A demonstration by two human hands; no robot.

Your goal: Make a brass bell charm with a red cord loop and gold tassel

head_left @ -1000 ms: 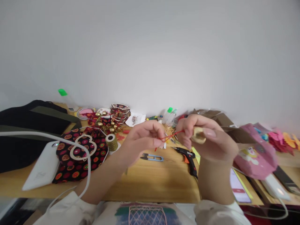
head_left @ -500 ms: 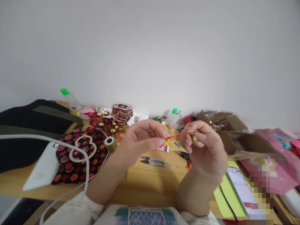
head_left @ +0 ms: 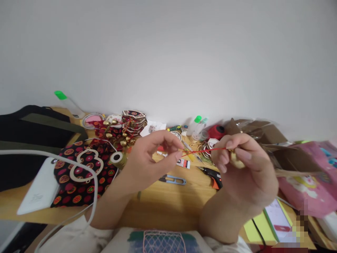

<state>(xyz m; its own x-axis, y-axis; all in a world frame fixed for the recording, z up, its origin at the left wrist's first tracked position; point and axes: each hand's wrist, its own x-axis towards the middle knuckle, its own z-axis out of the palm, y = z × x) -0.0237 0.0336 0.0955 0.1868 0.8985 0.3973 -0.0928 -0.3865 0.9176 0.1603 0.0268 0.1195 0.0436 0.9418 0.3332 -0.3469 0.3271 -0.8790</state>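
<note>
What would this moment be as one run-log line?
left hand: pinching thin red cord | right hand: holding round gold-coloured bell | cord: stretched between hands

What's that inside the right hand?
A roundish gold-coloured thing peeks out of the right hand, with red cord stretching to the left hand. The right hand covers part of it, so its whole shape can't be seen.

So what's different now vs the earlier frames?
The right hand has moved right, away from the left hand, so the red cord between them shows a longer, straighter stretch. No visible new grasp or release: left still pinches the cord, right still holds the gold-coloured round piece. Snips, glue gun and spool stayed on the table.
</note>
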